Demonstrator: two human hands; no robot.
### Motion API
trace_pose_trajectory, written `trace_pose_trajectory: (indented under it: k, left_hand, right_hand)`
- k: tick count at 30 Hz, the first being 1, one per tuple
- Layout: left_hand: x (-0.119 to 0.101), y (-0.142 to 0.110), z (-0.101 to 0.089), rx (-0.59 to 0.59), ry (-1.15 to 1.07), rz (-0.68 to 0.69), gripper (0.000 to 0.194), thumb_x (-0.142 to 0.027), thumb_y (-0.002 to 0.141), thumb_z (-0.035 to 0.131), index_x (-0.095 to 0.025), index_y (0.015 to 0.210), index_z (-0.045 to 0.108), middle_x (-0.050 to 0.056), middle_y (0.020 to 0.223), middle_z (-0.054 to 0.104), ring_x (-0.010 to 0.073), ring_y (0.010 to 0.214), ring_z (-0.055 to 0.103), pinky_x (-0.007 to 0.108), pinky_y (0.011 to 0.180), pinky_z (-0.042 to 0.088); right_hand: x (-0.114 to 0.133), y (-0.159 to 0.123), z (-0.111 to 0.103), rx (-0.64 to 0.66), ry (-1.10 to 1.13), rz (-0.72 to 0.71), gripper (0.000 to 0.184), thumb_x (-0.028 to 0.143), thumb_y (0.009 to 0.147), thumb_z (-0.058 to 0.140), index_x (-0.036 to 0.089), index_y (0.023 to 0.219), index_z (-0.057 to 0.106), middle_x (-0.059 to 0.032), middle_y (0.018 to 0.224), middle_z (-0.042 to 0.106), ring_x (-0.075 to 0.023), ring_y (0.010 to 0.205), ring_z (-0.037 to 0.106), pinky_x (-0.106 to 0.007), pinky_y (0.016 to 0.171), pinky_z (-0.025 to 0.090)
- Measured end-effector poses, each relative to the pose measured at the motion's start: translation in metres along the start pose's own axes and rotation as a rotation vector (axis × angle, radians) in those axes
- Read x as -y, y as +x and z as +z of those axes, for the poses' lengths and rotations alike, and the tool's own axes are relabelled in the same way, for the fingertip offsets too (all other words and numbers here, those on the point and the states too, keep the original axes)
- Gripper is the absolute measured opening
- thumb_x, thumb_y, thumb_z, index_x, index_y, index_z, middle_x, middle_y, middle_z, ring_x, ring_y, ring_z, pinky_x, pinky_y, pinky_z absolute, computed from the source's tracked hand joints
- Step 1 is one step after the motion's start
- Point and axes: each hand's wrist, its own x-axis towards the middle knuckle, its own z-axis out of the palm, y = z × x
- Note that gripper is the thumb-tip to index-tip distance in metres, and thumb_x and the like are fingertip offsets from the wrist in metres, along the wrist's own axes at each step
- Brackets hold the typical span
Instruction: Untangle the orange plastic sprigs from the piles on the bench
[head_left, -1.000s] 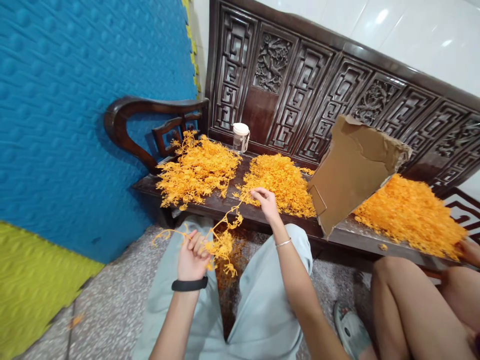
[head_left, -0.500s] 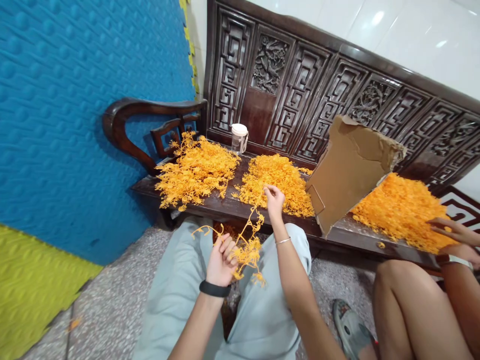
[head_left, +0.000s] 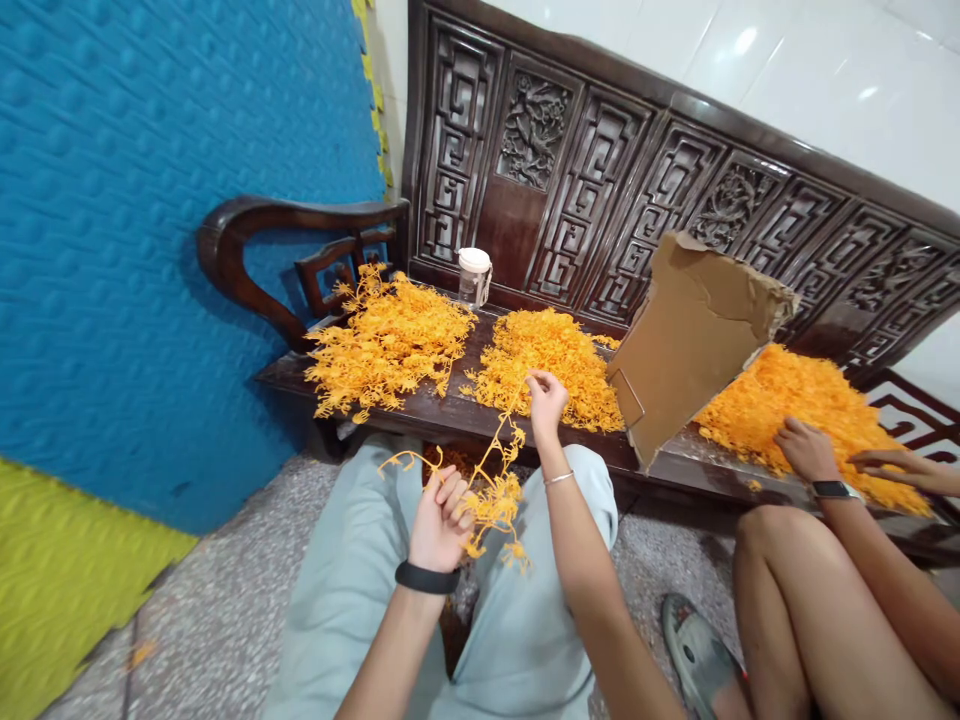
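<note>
My left hand (head_left: 441, 518) is closed around an orange plastic flower sprig (head_left: 496, 498), its thin branches and curled tips hanging out on the right and one stem poking out on the left. My right hand (head_left: 549, 402) pinches the upper end of the same strand, at the front of the middle heap of orange pieces (head_left: 556, 352). The strand runs slanting between my two hands, above my lap. To the left on the bench (head_left: 420, 415) lies a heap of orange branched sprigs (head_left: 390, 345).
A lidded cup (head_left: 474, 276) stands behind the heaps. An upright cardboard piece (head_left: 694, 345) separates the middle heap from a larger orange heap (head_left: 806, 405), where another person's hands (head_left: 810, 450) are. The carved backrest (head_left: 585, 170) rises behind; blue foam matting (head_left: 150, 250) is at left.
My left hand moved right with the sprig, closer to my right hand, which shifted slightly right and stayed pinched. The other person's hands have come further into view over the right heap.
</note>
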Motion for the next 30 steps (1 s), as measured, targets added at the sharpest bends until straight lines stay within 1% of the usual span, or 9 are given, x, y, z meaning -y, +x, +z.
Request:
trace_pose_trajectory:
  k: [6,12,16,18,20,22,24,27,30]
  left_hand:
    - [0.001,-0.003,0.002,0.016,0.028,0.013,0.045,-0.025,0.087,0.027,-0.018,0.043,0.021,-0.007,0.048,0.0,0.0069,0.032,0.002,0.019,0.028,0.007]
    - [0.005,-0.007,0.01,-0.031,-0.028,-0.016,0.046,-0.025,0.088,0.024,-0.018,0.043,0.018,-0.007,0.048,-0.002,0.0071,0.035,-0.003,0.019,0.028,0.003]
    - [0.004,-0.02,0.011,-0.037,-0.017,-0.033,0.046,-0.027,0.088,0.025,-0.018,0.043,0.019,-0.008,0.047,-0.002,0.0071,0.034,-0.001,0.02,0.029,0.003]
    - [-0.001,-0.028,0.011,-0.032,0.007,-0.03,0.045,-0.028,0.087,0.026,-0.019,0.043,0.019,-0.008,0.046,-0.001,0.0073,0.033,0.002,0.02,0.029,0.005]
    - [-0.009,-0.033,0.012,-0.017,0.027,0.026,0.045,-0.026,0.088,0.025,-0.019,0.044,0.018,-0.008,0.045,-0.001,0.0074,0.032,0.004,0.02,0.029,0.007]
    - [-0.02,-0.035,0.012,0.001,0.034,0.125,0.044,-0.024,0.088,0.023,-0.019,0.044,0.017,-0.007,0.046,-0.001,0.0076,0.032,0.006,0.021,0.029,0.009]
    - [-0.031,-0.034,0.01,0.011,0.034,0.215,0.044,-0.022,0.088,0.022,-0.019,0.045,0.016,-0.007,0.046,-0.001,0.0079,0.031,0.006,0.021,0.029,0.009]
    - [-0.045,-0.031,0.004,0.006,0.039,0.282,0.043,-0.02,0.088,0.022,-0.019,0.045,0.015,-0.006,0.046,-0.002,0.0083,0.032,0.006,0.022,0.028,0.008]
    - [-0.054,-0.029,-0.002,0.007,0.036,0.318,0.042,-0.019,0.087,0.022,-0.019,0.045,0.016,-0.006,0.047,-0.001,0.0081,0.032,0.005,0.021,0.028,0.009]
  right_hand:
    - [0.005,-0.001,0.002,0.007,-0.051,-0.038,0.026,0.029,0.069,0.045,0.01,0.079,0.061,-0.0065,0.077,0.062,-0.0126,0.064,0.053,-0.024,0.063,0.042]
    - [-0.001,-0.001,0.005,-0.031,-0.032,-0.07,0.026,0.029,0.069,0.046,0.01,0.078,0.061,-0.0064,0.075,0.062,-0.0124,0.063,0.053,-0.024,0.063,0.042]
    - [-0.003,0.018,-0.009,-0.182,0.009,-0.016,0.026,0.032,0.069,0.046,0.009,0.072,0.058,-0.0076,0.069,0.06,-0.0129,0.06,0.052,-0.024,0.057,0.041]
    - [-0.004,0.029,-0.02,-0.227,0.061,0.007,0.029,0.033,0.069,0.046,0.007,0.076,0.056,-0.0093,0.072,0.06,-0.0135,0.062,0.053,-0.024,0.054,0.041]
    - [-0.005,0.036,-0.027,-0.192,0.133,-0.008,0.032,0.035,0.068,0.049,0.007,0.082,0.056,-0.0103,0.077,0.059,-0.014,0.065,0.054,-0.024,0.054,0.041]
    - [-0.006,0.037,-0.029,-0.115,0.199,-0.02,0.034,0.035,0.065,0.054,0.008,0.085,0.055,-0.0098,0.079,0.059,-0.0143,0.068,0.054,-0.024,0.055,0.042]
    - [-0.007,0.032,-0.025,-0.025,0.232,-0.03,0.034,0.034,0.064,0.056,0.009,0.087,0.053,-0.0069,0.075,0.058,-0.0133,0.066,0.054,-0.024,0.057,0.043]
    - [-0.007,0.025,-0.016,0.1,0.248,-0.045,0.033,0.031,0.063,0.059,0.013,0.089,0.049,-0.0008,0.065,0.055,-0.0113,0.061,0.054,-0.024,0.06,0.045]
    - [-0.008,0.021,-0.009,0.216,0.206,-0.046,0.027,0.03,0.062,0.061,0.014,0.081,0.051,-0.0005,0.066,0.055,-0.0114,0.063,0.055,-0.024,0.062,0.045]
